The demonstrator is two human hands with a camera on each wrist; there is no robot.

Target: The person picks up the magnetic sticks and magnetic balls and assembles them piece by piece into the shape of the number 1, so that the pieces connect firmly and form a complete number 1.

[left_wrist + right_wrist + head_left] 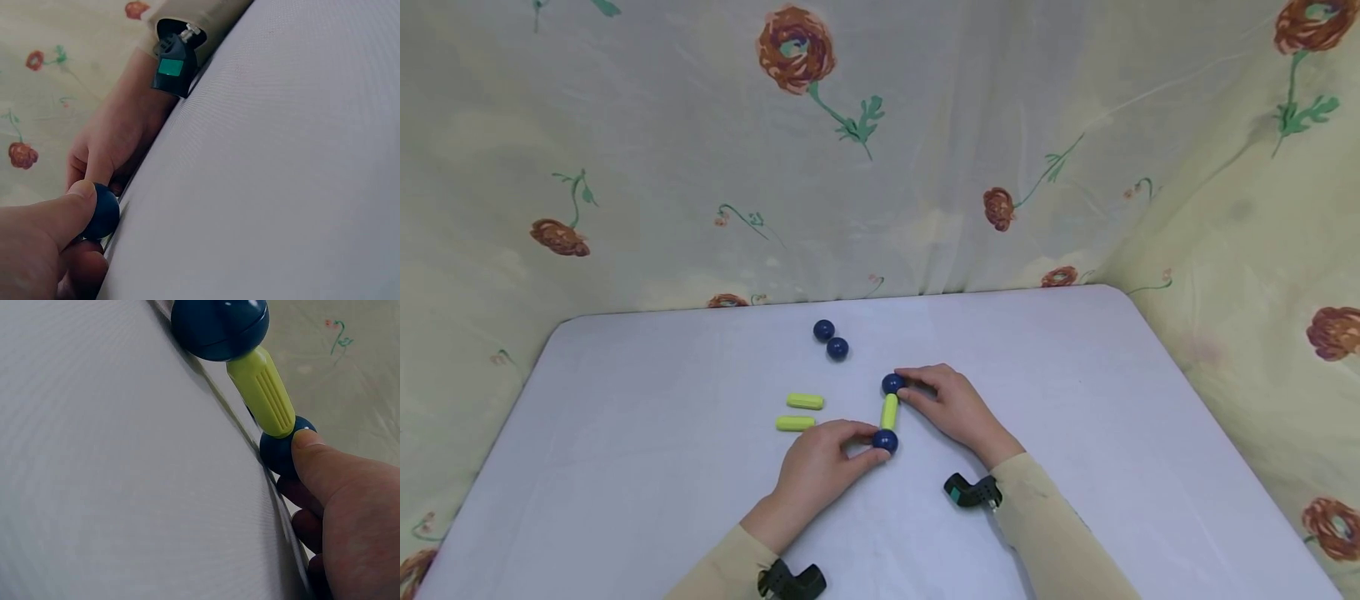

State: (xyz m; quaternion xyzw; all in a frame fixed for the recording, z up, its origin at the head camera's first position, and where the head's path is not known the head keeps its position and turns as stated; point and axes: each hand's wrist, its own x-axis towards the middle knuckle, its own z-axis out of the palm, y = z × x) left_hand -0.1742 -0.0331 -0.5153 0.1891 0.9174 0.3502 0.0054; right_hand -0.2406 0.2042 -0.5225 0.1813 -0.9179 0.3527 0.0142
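Observation:
A lime-green ribbed rod [889,412] joins two dark blue balls on the table, one at each end. My left hand [822,468] pinches the nearer ball [885,441] between thumb and fingers. On the farther ball [892,383], my right hand [953,408] has its thumb and fingertips gripping from the right. The right wrist view shows the rod [262,392] meeting both balls, with my right thumb on the ball [279,453] at its lower end. In the left wrist view my left thumb presses a blue ball [104,212]; the rod is hidden there.
Two loose blue balls [837,348] lie farther back, side by side. Two more lime-green rods [805,402] lie left of the hands. A white cloth covers the table [625,467], and a flowered curtain [925,167] hangs behind it. Each wrist wears a black camera mount [972,490].

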